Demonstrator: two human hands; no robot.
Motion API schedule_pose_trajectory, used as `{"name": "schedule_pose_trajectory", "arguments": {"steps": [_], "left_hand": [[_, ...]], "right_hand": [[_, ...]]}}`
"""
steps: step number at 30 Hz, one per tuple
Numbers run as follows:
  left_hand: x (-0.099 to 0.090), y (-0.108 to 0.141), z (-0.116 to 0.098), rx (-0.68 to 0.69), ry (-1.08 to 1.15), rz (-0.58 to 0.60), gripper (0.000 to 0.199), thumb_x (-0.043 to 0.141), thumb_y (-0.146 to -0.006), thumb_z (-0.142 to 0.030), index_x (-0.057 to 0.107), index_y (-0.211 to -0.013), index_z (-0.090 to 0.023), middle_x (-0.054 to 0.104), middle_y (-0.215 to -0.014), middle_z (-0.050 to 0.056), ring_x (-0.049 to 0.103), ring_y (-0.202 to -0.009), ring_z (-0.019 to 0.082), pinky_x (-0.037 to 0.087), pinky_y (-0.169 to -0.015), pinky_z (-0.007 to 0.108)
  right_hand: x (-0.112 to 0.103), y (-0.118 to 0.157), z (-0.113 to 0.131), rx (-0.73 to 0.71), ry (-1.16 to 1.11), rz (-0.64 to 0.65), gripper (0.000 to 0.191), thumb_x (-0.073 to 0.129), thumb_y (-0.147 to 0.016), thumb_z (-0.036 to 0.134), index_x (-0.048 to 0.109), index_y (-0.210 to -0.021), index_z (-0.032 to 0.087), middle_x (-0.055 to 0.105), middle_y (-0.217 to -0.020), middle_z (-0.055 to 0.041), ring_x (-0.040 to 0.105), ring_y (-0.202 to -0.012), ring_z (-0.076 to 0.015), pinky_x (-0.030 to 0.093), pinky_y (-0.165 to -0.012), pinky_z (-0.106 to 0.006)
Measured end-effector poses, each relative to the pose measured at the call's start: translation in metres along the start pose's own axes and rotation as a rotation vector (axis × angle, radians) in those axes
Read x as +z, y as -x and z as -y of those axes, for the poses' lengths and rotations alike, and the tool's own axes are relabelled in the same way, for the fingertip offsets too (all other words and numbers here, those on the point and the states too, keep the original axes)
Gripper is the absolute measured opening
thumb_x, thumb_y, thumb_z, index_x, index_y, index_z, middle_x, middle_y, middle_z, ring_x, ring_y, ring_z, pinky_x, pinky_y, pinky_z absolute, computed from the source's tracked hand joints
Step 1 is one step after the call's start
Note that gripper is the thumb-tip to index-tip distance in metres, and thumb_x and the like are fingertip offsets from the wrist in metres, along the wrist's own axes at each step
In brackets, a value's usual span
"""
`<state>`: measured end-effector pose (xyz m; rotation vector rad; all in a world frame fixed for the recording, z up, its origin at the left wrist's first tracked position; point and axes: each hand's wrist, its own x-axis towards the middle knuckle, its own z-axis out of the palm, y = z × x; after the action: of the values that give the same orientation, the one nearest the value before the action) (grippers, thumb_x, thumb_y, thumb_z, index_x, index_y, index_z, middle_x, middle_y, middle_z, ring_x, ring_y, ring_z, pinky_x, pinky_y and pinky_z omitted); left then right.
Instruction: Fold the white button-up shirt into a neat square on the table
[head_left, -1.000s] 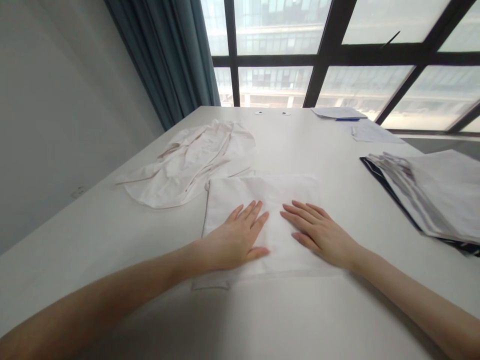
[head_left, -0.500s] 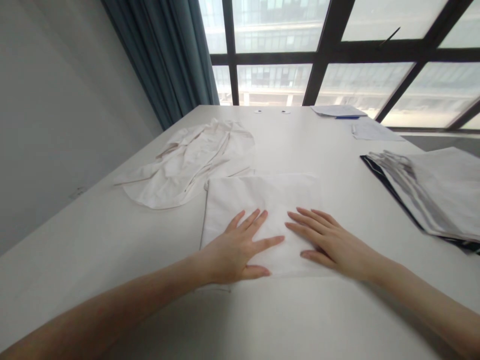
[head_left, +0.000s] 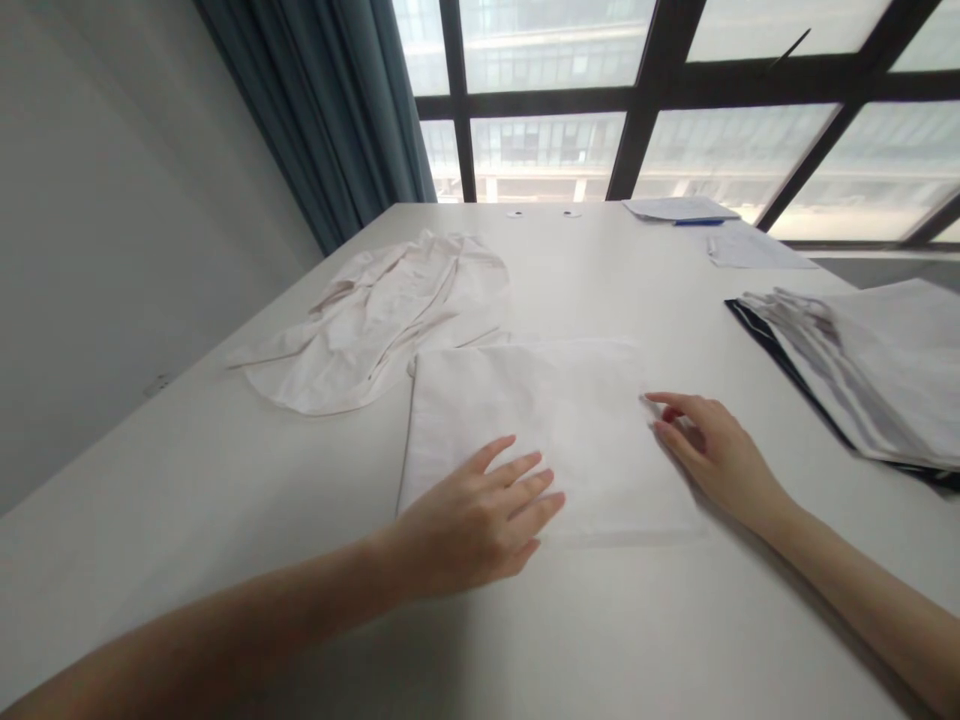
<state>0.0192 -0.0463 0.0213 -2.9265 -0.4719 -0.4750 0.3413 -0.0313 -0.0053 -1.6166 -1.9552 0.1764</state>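
Observation:
A folded white cloth [head_left: 592, 440] lies flat on the white table in front of me, with a darker line along its left edge. My left hand [head_left: 480, 520] is over the cloth's lower left part, palm down and fingers spread. At the cloth's right edge is my right hand [head_left: 712, 455]. Its index finger and thumb point at that edge with a small gap between their tips, while the other fingers curl behind. Beyond the cloth, to the left, a crumpled white fabric piece [head_left: 405, 310] with dark seam lines is spread out.
On the right, a stack of white cloths [head_left: 900, 370] rests on a black item [head_left: 787, 370]. Papers [head_left: 675, 209] and a blue pen [head_left: 697, 222] lie at the far right of the table [head_left: 570, 640]. A blue curtain [head_left: 337, 110] hangs at the back left beside the windows.
My right hand has moved from flat on the cloth out to its right edge, its fingers curling. The left hand has turned slightly, its thumb drawn in. The view has tilted a little.

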Motion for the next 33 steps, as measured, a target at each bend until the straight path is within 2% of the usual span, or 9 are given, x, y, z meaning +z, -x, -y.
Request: {"name": "schedule_pose_trajectory", "arguments": {"steps": [2,5,10,16,19,22,25,28,33], "left_hand": [[-0.001,0.0,-0.004,0.016,-0.089,-0.053,0.027,0.055,-0.093,-0.014,0.064,-0.118,-0.011,0.071,-0.119,0.011,0.065,-0.113,0.025,0.042,-0.109,0.047],[-0.001,0.0,-0.008,0.047,-0.156,-0.087,0.024,0.052,-0.095,-0.011,0.065,-0.115,-0.011,0.073,-0.112,0.011,0.068,-0.107,0.024,0.048,-0.103,0.046],[-0.007,0.0,-0.013,0.01,-0.148,0.017,0.03,0.049,-0.098,-0.013,0.061,-0.125,-0.013,0.07,-0.116,0.013,0.067,-0.109,0.025,0.051,-0.099,0.044],[-0.011,0.0,-0.02,-0.056,-0.128,0.076,0.038,0.049,-0.099,-0.019,0.054,-0.137,-0.021,0.067,-0.123,0.013,0.065,-0.113,0.027,0.052,-0.096,0.045],[-0.007,0.0,-0.019,-0.046,-0.149,0.028,0.035,0.048,-0.099,-0.016,0.057,-0.132,-0.016,0.069,-0.12,0.013,0.066,-0.11,0.026,0.053,-0.095,0.044],[-0.001,0.001,-0.018,-0.03,-0.172,-0.053,0.029,0.045,-0.098,-0.011,0.064,-0.121,-0.008,0.072,-0.114,0.014,0.068,-0.107,0.024,0.056,-0.093,0.039],[0.003,0.001,-0.018,-0.034,-0.185,-0.113,0.027,0.045,-0.098,-0.01,0.066,-0.116,-0.007,0.073,-0.111,0.014,0.07,-0.104,0.024,0.059,-0.089,0.037],[0.005,0.002,-0.018,-0.043,-0.178,-0.159,0.024,0.049,-0.096,-0.01,0.067,-0.112,-0.009,0.075,-0.107,0.012,0.071,-0.102,0.023,0.06,-0.087,0.036],[0.004,0.0,-0.016,-0.008,-0.139,-0.281,0.017,0.052,-0.093,-0.009,0.069,-0.095,-0.008,0.077,-0.096,0.011,0.073,-0.093,0.021,0.062,-0.083,0.033]], "right_hand": [[-0.002,0.0,0.002,0.041,-0.059,-0.008,0.034,0.052,-0.091,0.042,0.066,-0.115,0.023,0.067,-0.09,-0.0073,0.061,-0.08,-0.0243,0.05,-0.076,-0.041],[-0.006,0.0,0.007,0.136,-0.158,-0.01,0.035,0.055,-0.088,0.046,0.068,-0.111,0.022,0.066,-0.086,-0.0058,0.06,-0.07,-0.0202,0.049,-0.068,-0.035],[-0.01,0.001,0.015,0.178,-0.262,0.11,0.04,0.055,-0.089,0.05,0.067,-0.114,0.022,0.058,-0.072,0.0008,0.052,-0.054,-0.0137,0.041,-0.054,-0.028],[-0.015,-0.003,0.015,0.169,-0.297,0.185,0.036,0.058,-0.086,0.054,0.068,-0.101,0.023,0.054,-0.066,0.0018,0.053,-0.058,-0.0155,0.043,-0.057,-0.029],[-0.015,-0.003,0.012,0.155,-0.278,0.183,0.034,0.059,-0.086,0.054,0.069,-0.1,0.025,0.056,-0.067,0.001,0.055,-0.061,-0.0173,0.046,-0.062,-0.032],[-0.013,0.0,0.011,0.097,-0.204,0.09,0.029,0.058,-0.088,0.051,0.071,-0.094,0.026,0.061,-0.073,-0.0017,0.059,-0.07,-0.0202,0.048,-0.073,-0.037],[-0.012,0.003,0.012,0.051,-0.162,-0.014,0.026,0.058,-0.087,0.049,0.072,-0.092,0.027,0.065,-0.084,-0.0043,0.062,-0.081,-0.0229,0.047,-0.079,-0.04],[-0.012,0.003,0.013,0.09,-0.202,0.019,0.028,0.058,-0.087,0.051,0.071,-0.094,0.027,0.062,-0.08,-0.0027,0.059,-0.073,-0.0205,0.047,-0.069,-0.035],[-0.015,0.0,0.013,0.168,-0.327,0.164,0.031,0.056,-0.088,0.052,0.067,-0.095,0.024,0.044,-0.062,0.0036,0.042,-0.054,-0.0136,0.035,-0.052,-0.028]]}}
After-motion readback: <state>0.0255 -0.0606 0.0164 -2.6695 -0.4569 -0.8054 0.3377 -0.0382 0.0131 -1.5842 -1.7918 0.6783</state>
